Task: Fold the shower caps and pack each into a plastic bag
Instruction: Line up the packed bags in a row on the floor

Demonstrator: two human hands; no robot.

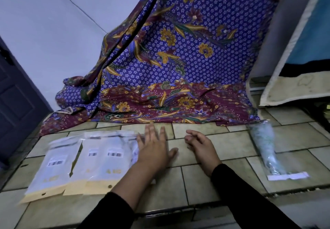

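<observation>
My left hand (153, 148) is flat and spread, fingers (151, 130) straight. It lies over the right end of the row of plastic bags (100, 159) and holds nothing. I can't tell whether it presses on the last bag or only hovers, because that part is blurred. The bags lie side by side on the left part of the tiled floor (205, 180), overlapping a little, with their labels up and their card ends toward me. I think they are laid out like that so I can slide off one at a time with this hand.

My right hand (200, 146) rests on bare tile just beside the left, near the middle. Its fingers are loosely curled and empty, ready for whatever comes next.

The shower caps look to be inside the long clear pack (264, 143) toward the right edge of the floor, well apart from the bags. It is stuffed with something pale and crumpled, though I can't make out single caps. I judge that supply on the right and bags on the left leaves the middle tiles free for folding.

The patterned cloth (178, 59) hangs down onto the far edge of the floor.

No cap is out of the pack yet, so I take it the folding has not started.
</observation>
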